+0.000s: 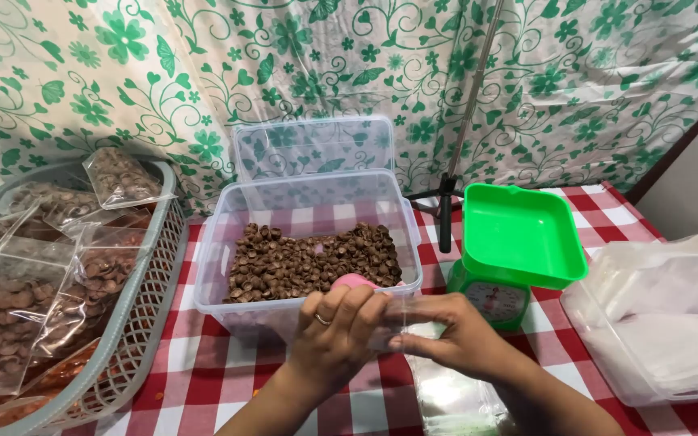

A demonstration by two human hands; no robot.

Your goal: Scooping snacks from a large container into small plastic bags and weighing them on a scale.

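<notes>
A single view, from a camera worn on the person's head. It looks forward and steeply down over the tabletop [228, 379], close in, with both hands [397, 335] low at the near centre edge. The far side of the scene ends at a green-patterned curtain [123, 73] filling the top. A basket [135, 323] is cut off at the left edge, a clear tub [656, 323] at the right. No second view overlaps it.
</notes>
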